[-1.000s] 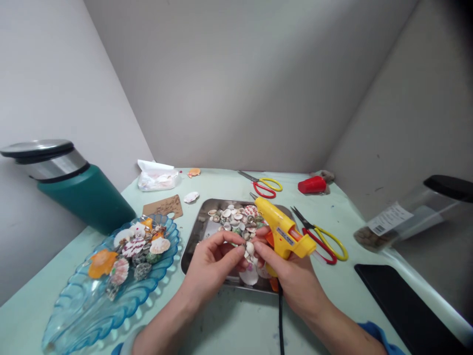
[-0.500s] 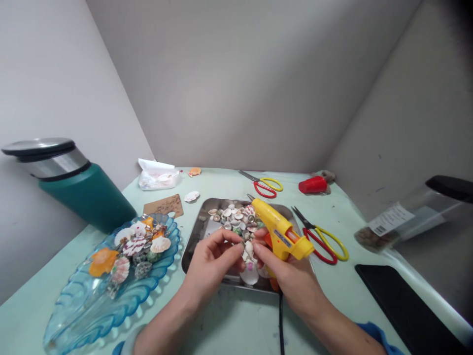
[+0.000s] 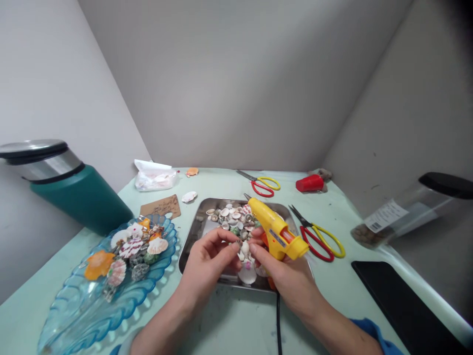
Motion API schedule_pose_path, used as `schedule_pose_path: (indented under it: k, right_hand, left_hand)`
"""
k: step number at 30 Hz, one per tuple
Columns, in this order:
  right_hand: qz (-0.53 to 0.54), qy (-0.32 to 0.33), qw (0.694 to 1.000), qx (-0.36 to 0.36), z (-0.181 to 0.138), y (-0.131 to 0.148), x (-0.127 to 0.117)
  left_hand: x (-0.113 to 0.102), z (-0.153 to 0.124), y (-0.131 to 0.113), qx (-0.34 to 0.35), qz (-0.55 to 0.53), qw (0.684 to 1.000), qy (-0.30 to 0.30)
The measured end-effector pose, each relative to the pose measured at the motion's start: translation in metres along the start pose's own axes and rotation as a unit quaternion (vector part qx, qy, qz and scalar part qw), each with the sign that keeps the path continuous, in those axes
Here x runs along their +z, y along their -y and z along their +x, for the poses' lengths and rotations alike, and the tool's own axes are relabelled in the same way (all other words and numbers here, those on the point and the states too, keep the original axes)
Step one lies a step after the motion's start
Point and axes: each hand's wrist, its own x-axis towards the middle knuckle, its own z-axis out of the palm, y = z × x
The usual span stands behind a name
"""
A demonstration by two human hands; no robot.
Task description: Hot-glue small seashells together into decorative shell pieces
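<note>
My left hand point(image 3: 212, 256) is closed in a pinch over the tray, its thumb and forefinger together at a small shell whose shape is mostly hidden by the fingertips. In my right hand point(image 3: 286, 273) is a yellow hot glue gun point(image 3: 275, 227), its nozzle pointing up and away to the left. The right thumb and forefinger also reach the cluster of small white shells point(image 3: 245, 250) between the hands. Below that cluster is a larger white shell point(image 3: 247, 275) with a pink spot. Beneath both hands lies a metal tray point(image 3: 192, 236) holding loose shells point(image 3: 232, 217).
A blue glass dish point(image 3: 77, 310) with shells stands left, beside a green bottle point(image 3: 79, 197). Two pairs of scissors point(image 3: 321, 241) point(image 3: 264, 185), a red cup point(image 3: 309, 183), a clear container point(image 3: 384, 222) and a black slab point(image 3: 399, 305) lie around. The glue gun's cord point(image 3: 279, 325) runs toward me.
The whole view has shifted slightly, so things sit a little further left. Both hands keep nearly the same pose at the shell cluster, and the glue gun stays in my right hand.
</note>
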Motion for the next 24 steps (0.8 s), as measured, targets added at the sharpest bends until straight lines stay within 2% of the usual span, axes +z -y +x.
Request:
schedule_pose_path:
  k: [8, 14, 18, 24]
  right_hand:
    - [-0.055, -0.003, 0.998, -0.020, 0.000, 0.003, 0.001]
    - [-0.124, 0.032, 0.981, -0.145, -0.006, -0.001, -0.003]
    - [-0.174, 0.043, 0.954, -0.239, -0.009, 0.002, -0.006]
    - [-0.199, 0.062, 0.910, -0.359, -0.009, -0.009, -0.006]
  left_hand:
    - [0.001, -0.001, -0.001, -0.009, 0.007, 1.000, -0.023]
    - [-0.006, 0.003, -0.006, -0.028, 0.020, 0.999, 0.004]
    - [-0.009, 0.005, -0.008, -0.055, 0.040, 0.998, 0.013]
    - [-0.017, 0.007, -0.007, -0.046, 0.030, 0.998, -0.012]
